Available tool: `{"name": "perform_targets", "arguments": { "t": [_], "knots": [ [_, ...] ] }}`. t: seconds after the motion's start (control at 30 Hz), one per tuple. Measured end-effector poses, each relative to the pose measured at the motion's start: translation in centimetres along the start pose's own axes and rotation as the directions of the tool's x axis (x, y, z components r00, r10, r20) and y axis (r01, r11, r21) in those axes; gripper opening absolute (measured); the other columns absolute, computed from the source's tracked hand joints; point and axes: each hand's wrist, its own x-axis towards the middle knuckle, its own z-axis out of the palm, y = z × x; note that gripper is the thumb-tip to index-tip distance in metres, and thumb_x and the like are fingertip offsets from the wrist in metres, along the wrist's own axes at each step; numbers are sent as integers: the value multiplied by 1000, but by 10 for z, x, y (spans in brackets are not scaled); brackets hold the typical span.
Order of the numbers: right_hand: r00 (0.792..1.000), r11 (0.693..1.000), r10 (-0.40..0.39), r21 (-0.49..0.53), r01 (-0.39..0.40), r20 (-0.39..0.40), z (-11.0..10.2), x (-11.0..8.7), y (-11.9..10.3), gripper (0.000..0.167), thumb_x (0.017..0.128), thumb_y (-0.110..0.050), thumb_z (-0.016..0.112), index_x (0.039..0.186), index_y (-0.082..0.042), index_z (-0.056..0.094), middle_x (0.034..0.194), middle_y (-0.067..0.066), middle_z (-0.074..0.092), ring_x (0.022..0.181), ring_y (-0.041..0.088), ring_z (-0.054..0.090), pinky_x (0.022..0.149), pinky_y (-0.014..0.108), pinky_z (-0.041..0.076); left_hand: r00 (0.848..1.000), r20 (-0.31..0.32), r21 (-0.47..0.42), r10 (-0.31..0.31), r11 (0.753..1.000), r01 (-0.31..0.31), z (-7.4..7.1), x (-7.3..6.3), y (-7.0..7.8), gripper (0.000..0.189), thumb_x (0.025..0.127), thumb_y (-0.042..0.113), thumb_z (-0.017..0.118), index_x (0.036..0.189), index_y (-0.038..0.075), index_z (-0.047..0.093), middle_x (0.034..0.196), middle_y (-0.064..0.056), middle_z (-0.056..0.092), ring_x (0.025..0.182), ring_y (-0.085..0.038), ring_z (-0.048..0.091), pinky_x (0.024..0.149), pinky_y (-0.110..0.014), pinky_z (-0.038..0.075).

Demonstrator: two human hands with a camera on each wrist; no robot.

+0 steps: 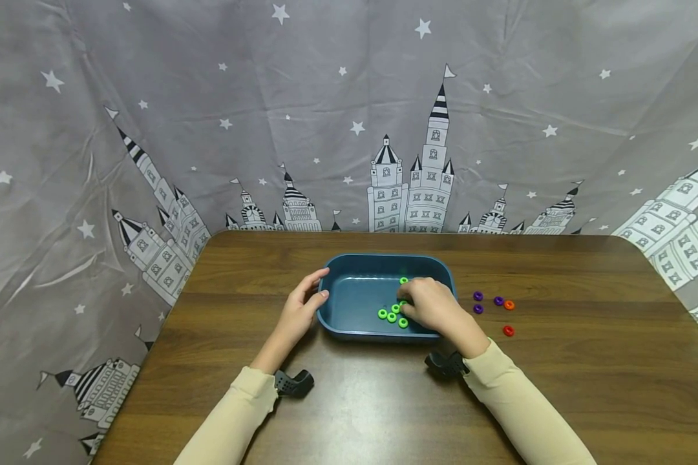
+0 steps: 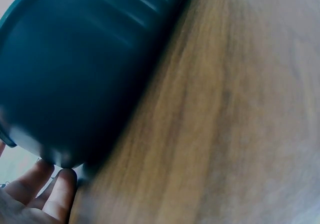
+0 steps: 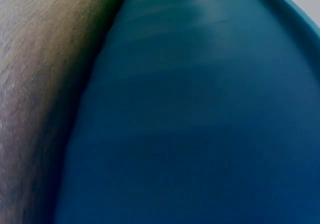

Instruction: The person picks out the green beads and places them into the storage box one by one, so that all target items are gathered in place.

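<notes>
A dark blue tray (image 1: 349, 294) with rounded corners sits on the table, several small green rings (image 1: 391, 317) lying in its right half. My left hand (image 1: 298, 310) is at the tray's left end, thumb and index finger at the rim. In the left wrist view, fingertips (image 2: 64, 176) touch the outside of the tray wall (image 2: 65, 79). My right hand (image 1: 433, 303) reaches over the tray's right side, fingers bent down among the rings. One green ring shows right by its finger and thumb; I cannot tell whether they pinch it. Only the tray's outer wall (image 3: 190, 109) and table fill the right wrist view.
Right of the tray lie several purple rings (image 1: 478, 296), an orange ring (image 1: 508, 305) and a red ring (image 1: 508, 330) on the brown wooden table (image 1: 587, 361). A grey curtain (image 1: 314, 77) printed with castles and stars hangs behind. Each wrist carries a black mount (image 1: 294, 384).
</notes>
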Motion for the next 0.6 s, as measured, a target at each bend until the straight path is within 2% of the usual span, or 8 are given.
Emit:
{"name": "perform_targets", "arguments": {
  "t": [0.17, 0.47, 0.6],
  "knots": [
    [996, 998, -23, 60, 28, -85, -1, -2, 3, 20, 89, -17, 75, 107, -8, 78, 99, 7, 76, 91, 21, 70, 79, 42, 58, 1000, 9, -11, -4, 1000, 4, 0, 0, 1, 45, 101, 7, 55, 147, 8, 53, 152, -16, 52, 137, -37, 48, 115, -53, 38],
    [969, 971, -68, 208, 119, -236, -3, -5, 9, 17, 90, -15, 74, 104, -4, 78, 97, 8, 77, 82, 17, 71, 73, 34, 59, 1000, 7, -17, -6, 1000, 6, -1, 1, -2, 45, 101, 8, 56, 146, 9, 53, 153, -15, 52, 137, -36, 49, 114, -52, 38],
    [959, 962, -71, 236, 139, -276, -9, -10, 11, 18, 91, -16, 74, 104, -4, 77, 98, 8, 77, 85, 20, 71, 77, 39, 59, 1000, 2, -16, -13, 1000, 13, 0, 1, -2, 46, 101, 8, 57, 146, 10, 54, 152, -15, 52, 136, -35, 50, 113, -49, 40]
  ]
}}
